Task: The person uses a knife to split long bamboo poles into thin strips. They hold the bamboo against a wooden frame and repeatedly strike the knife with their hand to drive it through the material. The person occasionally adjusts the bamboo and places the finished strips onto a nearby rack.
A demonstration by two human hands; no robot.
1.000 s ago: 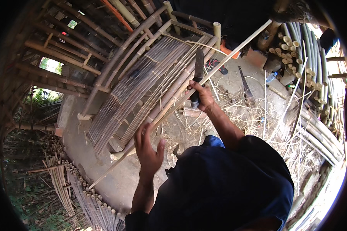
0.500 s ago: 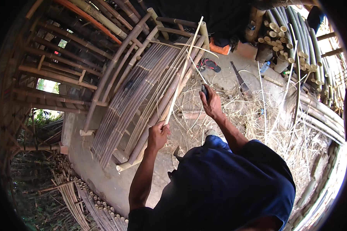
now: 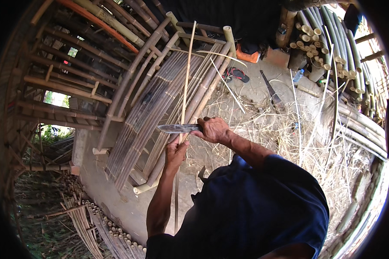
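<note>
My left hand is closed around a long, thin bamboo strip. The strip stands up and away from me, and its lower end runs down past my left wrist. In my right hand is a knife with a broad dark blade, its tip to the left. The blade lies across the strip just above my left fingers. Under both hands stretches a bamboo bench with a slatted surface and a thick front rail; some slats lie loose on it.
Shavings and split strips litter the floor on the right. A saw, sandals and a water bottle lie beyond. Cut bamboo poles are stacked at the far right, with more pole ends at the lower left.
My right hand has come left and nearer with the knife, whose blade is now across the strip. The strip has swung leftward and more upright; my left hand still grips it.
</note>
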